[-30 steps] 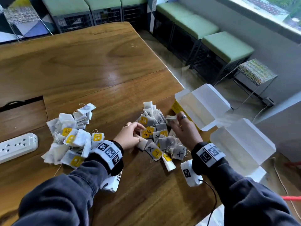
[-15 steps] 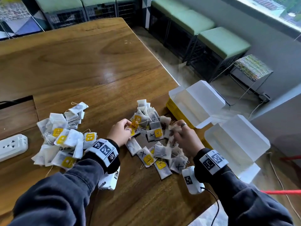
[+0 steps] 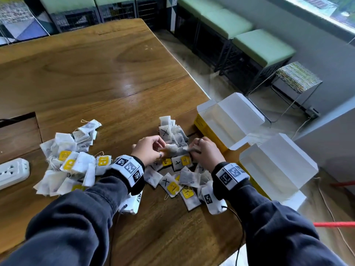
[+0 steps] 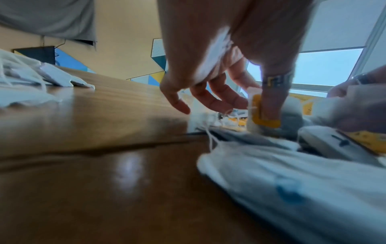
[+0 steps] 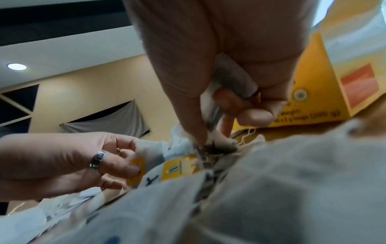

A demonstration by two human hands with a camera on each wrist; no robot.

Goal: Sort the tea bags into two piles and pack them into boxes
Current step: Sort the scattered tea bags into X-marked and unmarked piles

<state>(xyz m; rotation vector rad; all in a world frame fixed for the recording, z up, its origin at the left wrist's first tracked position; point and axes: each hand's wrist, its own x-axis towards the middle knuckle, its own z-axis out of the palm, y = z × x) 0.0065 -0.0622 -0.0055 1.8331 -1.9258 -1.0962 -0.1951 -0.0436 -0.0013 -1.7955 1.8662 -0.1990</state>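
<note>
— Pinching what, exactly?
— The left hand (image 3: pixel 148 153) has thumb and fingers closed on a tea bag with a yellow tag (image 4: pixel 263 113), and the right hand (image 3: pixel 206 153) grips a greyish tea bag (image 5: pixel 234 79) in its curled fingers. Both hands meet over the right-hand pile of tea bags (image 3: pixel 177 169) on the wooden surface (image 3: pixel 107 77).
— Any writing?
— Several bags in that pile carry a hand-drawn black "X" (image 3: pixel 165 131), and many have yellow tags; the print on them is too small to read.
— And outward?
— A second pile of tea bags (image 3: pixel 67 160), paler, lies well apart to the left, near a white power strip (image 3: pixel 12 172). Just right of the hands stand two open yellow boxes, the far box (image 3: pixel 228 120) and the near box (image 3: pixel 276 166), flaps up. The right wrist view shows blurred print on a box side, something like "bags", not legible beyond that.
</note>
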